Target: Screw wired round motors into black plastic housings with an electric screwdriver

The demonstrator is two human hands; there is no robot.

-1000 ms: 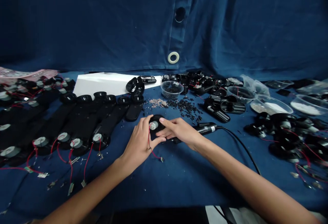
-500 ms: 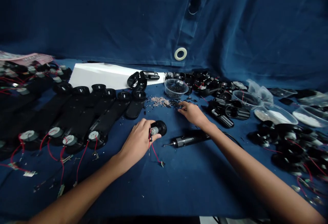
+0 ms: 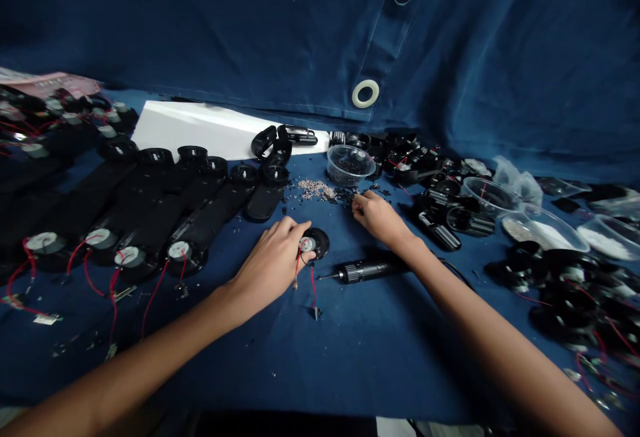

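Observation:
My left hand (image 3: 276, 250) is closed around a round black housing (image 3: 320, 242) with a small silver motor (image 3: 307, 244) in it. Red wires hang from the motor, and a tiny circuit board (image 3: 317, 313) dangles at their end. At the near edge of a pile of small black parts (image 3: 346, 195), my right hand (image 3: 379, 216) has its fingertips pinched together; whatever they hold, if anything, is too small to make out. Silver screws (image 3: 317, 189) lie heaped beside the black parts. Below the right wrist rests a black electric screwdriver (image 3: 367, 270), its bit pointing left toward the housing.
On the left lie long black casings (image 3: 150, 207) with wired motors. A clear tub (image 3: 351, 164) of black bits stands behind the screws. Black shells (image 3: 440, 220), clear tubs (image 3: 545, 227) and wired housings (image 3: 565, 290) crowd the right. A blue curtain (image 3: 225, 30) hangs behind.
My right hand's fingers have curled inward and drawn slightly back from the black parts. In my left hand, the housing has turned a little, so the motor's face shows more. The view has shifted slightly.

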